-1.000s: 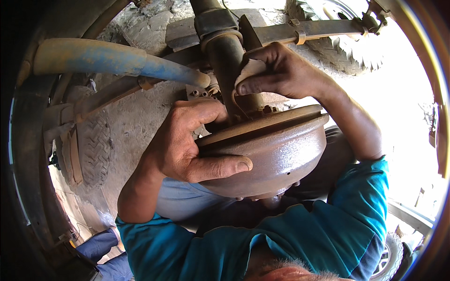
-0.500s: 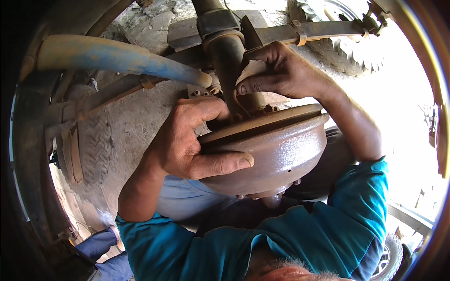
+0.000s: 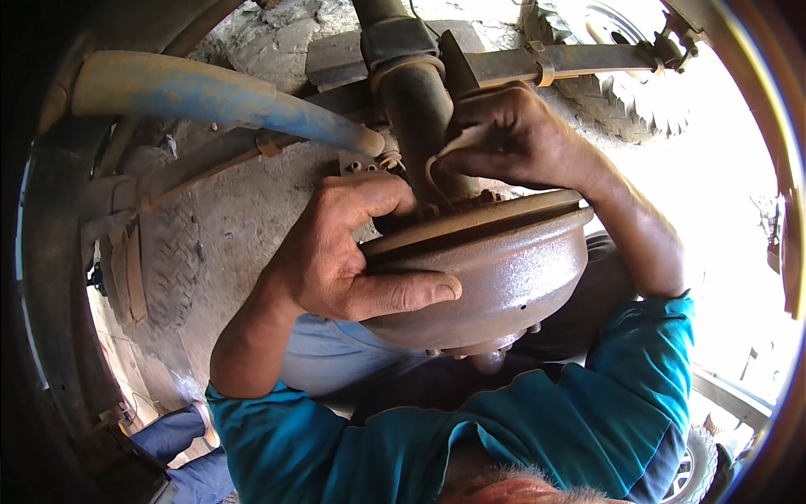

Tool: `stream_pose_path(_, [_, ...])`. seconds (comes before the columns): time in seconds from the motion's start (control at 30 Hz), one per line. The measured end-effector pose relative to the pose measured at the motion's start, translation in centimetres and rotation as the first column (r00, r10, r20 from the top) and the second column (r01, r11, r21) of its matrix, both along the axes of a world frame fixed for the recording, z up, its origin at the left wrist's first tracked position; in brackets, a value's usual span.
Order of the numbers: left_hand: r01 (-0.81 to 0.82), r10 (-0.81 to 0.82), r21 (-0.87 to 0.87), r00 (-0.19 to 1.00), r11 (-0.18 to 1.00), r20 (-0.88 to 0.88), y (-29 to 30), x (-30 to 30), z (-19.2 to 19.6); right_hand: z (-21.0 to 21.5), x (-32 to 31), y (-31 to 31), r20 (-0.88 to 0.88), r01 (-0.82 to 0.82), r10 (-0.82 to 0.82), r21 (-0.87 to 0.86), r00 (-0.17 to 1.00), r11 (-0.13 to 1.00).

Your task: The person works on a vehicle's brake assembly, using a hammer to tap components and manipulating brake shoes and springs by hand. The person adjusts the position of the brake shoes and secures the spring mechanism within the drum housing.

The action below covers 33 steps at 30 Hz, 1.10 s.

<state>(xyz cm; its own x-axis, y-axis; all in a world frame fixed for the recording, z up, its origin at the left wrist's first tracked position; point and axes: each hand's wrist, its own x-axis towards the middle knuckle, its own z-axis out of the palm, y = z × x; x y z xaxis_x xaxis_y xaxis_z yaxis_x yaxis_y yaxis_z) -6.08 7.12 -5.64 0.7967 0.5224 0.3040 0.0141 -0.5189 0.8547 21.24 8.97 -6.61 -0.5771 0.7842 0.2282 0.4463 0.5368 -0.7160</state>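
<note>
A rusty brown brake drum [image 3: 495, 277] sits at the end of the axle tube [image 3: 416, 109], in front of my chest. My left hand [image 3: 336, 244] grips the drum's left edge. Its thumb lies along the outer wall, and the fingers go behind the rim, where their tips are hidden. Above the back of the drum, my right hand [image 3: 516, 139] is closed in a pinch on a small pale tan piece, sheet-like and folded [image 3: 466, 144]. Beside those fingers a thin curved metal pipe [image 3: 431, 175] rises from behind the drum.
A blue, rust-stained shock absorber [image 3: 227, 101] slants in from the left. Leaf springs [image 3: 588, 59] cross behind the axle. Loose tyres [image 3: 617, 97] lie at the back right, and another treaded tyre [image 3: 172, 269] is at left. Another person's legs [image 3: 172, 437] show at lower left.
My right hand has turned slightly at the thin pipe, and less of the pale piece shows. My left hand keeps its hold on the drum. The whole view has shifted a little.
</note>
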Motion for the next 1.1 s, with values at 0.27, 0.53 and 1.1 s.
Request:
stream_pose_path(0.27, [0.005, -0.005, 0.019, 1.0, 1.0, 0.011, 0.1, 0.1, 0.0, 0.0, 0.1, -0.2, 0.036, -0.014, 0.013, 0.025, 0.999, 1.0])
stream_pose_path(0.53, [0.012, -0.012, -0.001, 1.0, 1.0, 0.007, 0.0, 0.1, 0.0, 0.0, -0.1, 0.2, 0.026, -0.01, 0.011, -0.011, 1.0, 1.0])
stream_pose_path(1.1, [0.033, -0.033, -0.002, 0.999, 0.999, 0.011, 0.3, 0.5, 0.3, -0.8, -0.2, 0.6, -0.063, -0.069, 0.072, 0.043, 0.995, 0.997])
